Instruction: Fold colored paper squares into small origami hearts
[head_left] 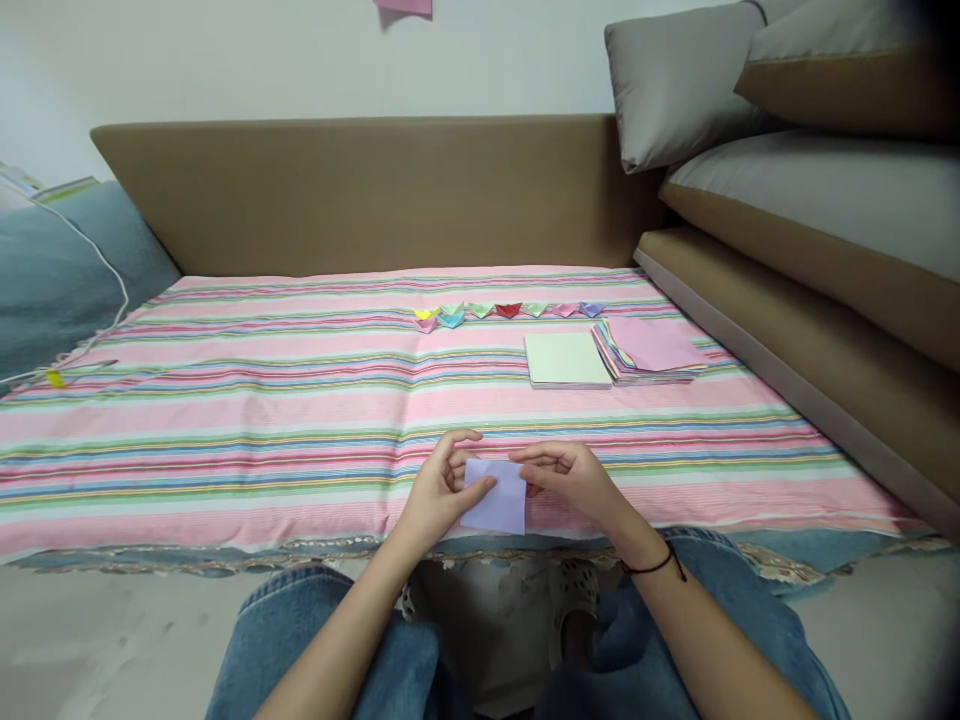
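A small square of purple paper is held up between my hands, above the front edge of the striped cloth. My left hand pinches its left side, with the thumb lying across the front of the sheet. At the upper right corner, my right hand grips the paper between thumb and fingers. Whether the square is folded in layers, I cannot tell. Farther back lies a row of small folded paper boats, among them a red boat, a blue boat and a purple boat.
Behind my right hand lie a stack of pale paper and a stack of coloured paper topped with pink. Grey and brown cushions are piled at the right. A white cable runs along the left. A brown backboard stands behind.
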